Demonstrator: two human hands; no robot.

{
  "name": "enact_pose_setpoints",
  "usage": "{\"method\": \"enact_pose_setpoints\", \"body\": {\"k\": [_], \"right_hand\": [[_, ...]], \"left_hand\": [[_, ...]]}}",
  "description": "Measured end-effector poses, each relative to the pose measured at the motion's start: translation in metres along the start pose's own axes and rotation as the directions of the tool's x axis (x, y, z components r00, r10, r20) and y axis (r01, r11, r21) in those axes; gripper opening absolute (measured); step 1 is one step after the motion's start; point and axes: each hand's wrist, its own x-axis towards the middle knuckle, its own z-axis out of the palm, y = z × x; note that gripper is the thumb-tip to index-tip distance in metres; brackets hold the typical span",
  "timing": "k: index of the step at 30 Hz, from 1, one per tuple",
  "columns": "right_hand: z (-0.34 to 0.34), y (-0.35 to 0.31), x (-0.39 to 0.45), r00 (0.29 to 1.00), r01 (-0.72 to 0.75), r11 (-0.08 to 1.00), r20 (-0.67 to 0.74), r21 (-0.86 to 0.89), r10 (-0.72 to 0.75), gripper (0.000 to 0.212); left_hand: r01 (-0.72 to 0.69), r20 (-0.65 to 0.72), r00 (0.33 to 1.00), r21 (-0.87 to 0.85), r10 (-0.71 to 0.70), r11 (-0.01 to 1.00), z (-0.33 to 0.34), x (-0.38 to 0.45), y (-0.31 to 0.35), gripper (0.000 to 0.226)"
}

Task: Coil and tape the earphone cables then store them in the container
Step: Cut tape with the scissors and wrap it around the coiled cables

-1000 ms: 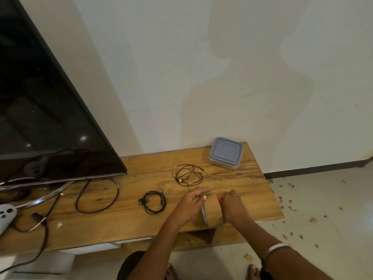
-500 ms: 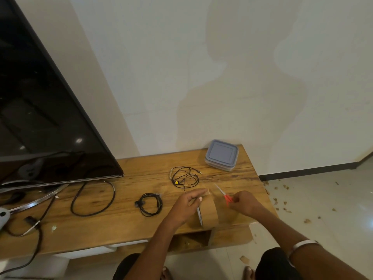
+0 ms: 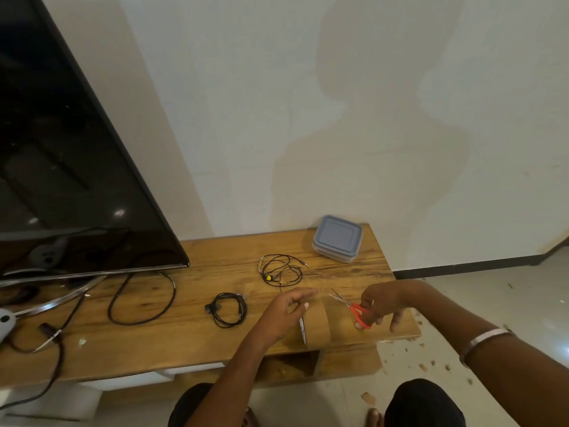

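Your left hand [image 3: 284,309] grips the tape roll [image 3: 311,323], which stands on edge at the front of the surface [image 3: 191,343]. Your right hand [image 3: 383,302] holds the scissors [image 3: 351,306] just right of the roll, blades pointing up-left toward it. Cutting looks to be the right hand's job. One coiled earphone [image 3: 229,309] lies left of your left hand, the loose one [image 3: 281,271] beyond it; the container [image 3: 337,237] sits lidded at the back.

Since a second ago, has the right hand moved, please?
Yes: the right hand left the tape roll and holds the scissors, nearer the table's right edge.
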Motion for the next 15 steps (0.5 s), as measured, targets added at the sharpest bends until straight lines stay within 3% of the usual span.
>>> {"method": "enact_pose_setpoints", "body": {"k": [15], "right_hand": [[-0.023, -0.026, 0.002, 0.999, -0.021, 0.987, 0.033, -0.16, 0.027, 0.058]], "left_hand": [[-0.086, 0.04, 0.995, -0.015, 0.086, 0.996, -0.005, 0.002, -0.001, 0.043]]}}
